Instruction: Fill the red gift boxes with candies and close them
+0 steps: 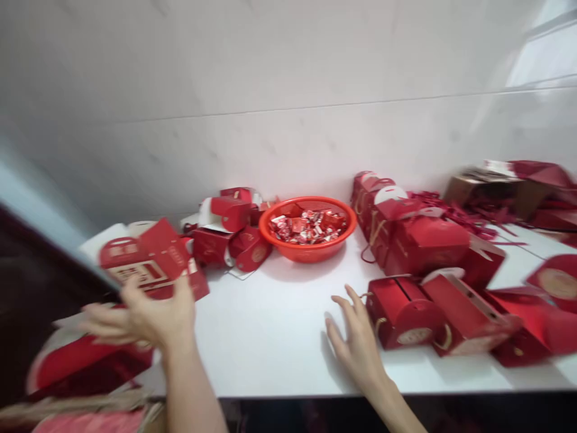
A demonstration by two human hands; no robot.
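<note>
Head view: left hand (155, 316) and right hand (356, 340) hover, fingers spread, near boxes (396, 307), the bowl (311, 251) by the table's (270, 343) back edge probably for reach.

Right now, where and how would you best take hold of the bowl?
Probably by the near rim of the bowl, coming from the front and hooking under its lip. The rim flares out beyond the tapering side, and the bowl sits upright. The left boxes and right boxes flank it, with the wall behind.
</note>
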